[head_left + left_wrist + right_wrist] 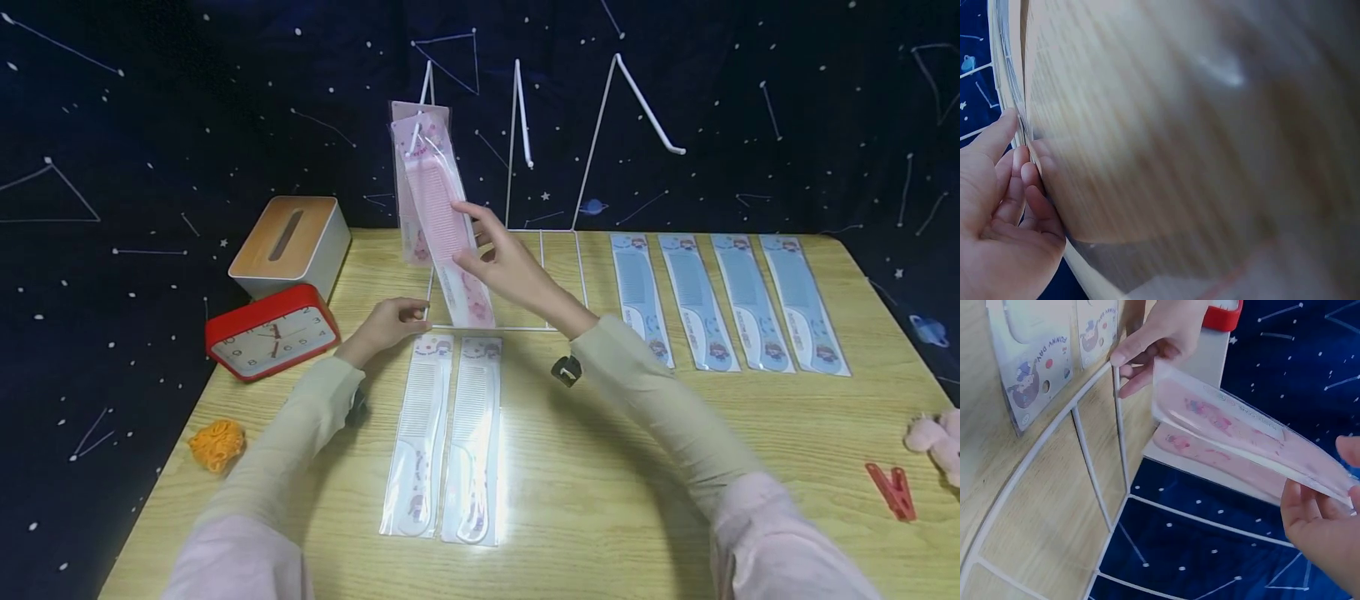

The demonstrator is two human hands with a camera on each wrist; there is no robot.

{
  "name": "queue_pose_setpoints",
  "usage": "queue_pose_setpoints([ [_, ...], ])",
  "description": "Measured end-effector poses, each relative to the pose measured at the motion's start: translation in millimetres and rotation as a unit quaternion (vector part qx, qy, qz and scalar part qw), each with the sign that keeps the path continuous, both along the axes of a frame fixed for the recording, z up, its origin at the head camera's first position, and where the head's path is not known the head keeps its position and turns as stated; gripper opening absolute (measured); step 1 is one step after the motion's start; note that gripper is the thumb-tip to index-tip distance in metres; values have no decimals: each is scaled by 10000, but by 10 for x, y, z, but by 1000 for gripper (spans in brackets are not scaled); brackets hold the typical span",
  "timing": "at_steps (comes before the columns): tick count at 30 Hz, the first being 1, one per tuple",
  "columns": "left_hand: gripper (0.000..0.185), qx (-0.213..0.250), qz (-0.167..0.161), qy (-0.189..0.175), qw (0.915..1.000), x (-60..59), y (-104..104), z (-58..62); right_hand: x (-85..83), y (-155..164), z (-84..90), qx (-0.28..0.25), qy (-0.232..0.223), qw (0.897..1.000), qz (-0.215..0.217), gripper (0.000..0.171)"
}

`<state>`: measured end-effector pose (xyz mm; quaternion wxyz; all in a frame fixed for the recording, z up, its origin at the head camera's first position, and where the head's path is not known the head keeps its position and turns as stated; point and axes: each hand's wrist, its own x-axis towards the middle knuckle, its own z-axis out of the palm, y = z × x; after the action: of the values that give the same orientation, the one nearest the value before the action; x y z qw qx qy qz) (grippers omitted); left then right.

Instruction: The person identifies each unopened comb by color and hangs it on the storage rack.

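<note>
My right hand (517, 267) holds a pink comb in a clear packet (438, 208), thumb on one side and fingers on the other. The packet slants, its top at the left hook of a white wire rack (517, 328); the hook's tip shows in front of it. Behind it hangs another pink comb packet (412, 237), partly covered. My left hand (386, 325) pinches the rack's front left corner between thumb and fingers, as the right wrist view also shows. Two white comb packets (420, 425) lie side by side just in front of the rack.
Several blue comb packets (697, 300) lie in a row on the right. A red clock (273, 333) and a tissue box (288, 242) stand left, near an orange scrunchie (217, 445). A black hair clip (566, 371), red peg (891, 492) and pink plush (941, 442) lie rightward.
</note>
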<state>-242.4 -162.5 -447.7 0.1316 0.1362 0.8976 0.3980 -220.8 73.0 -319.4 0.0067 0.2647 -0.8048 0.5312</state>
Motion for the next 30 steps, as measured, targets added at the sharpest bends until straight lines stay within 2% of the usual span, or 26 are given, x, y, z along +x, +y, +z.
queue_pose_setpoints([
  [5, 46, -81, 29, 66, 9999, -4, 5, -2, -166, -73, -68, -312, -301, 9990, 79, 65],
  [10, 46, -79, 94, 53, 9999, 4, 12, 4, -257, -105, -139, -473, -543, 9972, 188, 69],
  [19, 46, -23, 135, -26, 9999, 0, 8, -2, -319, -70, -261, -167, -595, 9980, 145, 68],
  [25, 45, -17, 95, 13, 10000, -9, 4, -12, -258, 27, -345, 186, -541, 9982, -173, 62],
  [30, 44, 7, 92, 54, 9999, -5, -4, -10, -33, 93, -438, 415, -567, 9972, -239, 55],
])
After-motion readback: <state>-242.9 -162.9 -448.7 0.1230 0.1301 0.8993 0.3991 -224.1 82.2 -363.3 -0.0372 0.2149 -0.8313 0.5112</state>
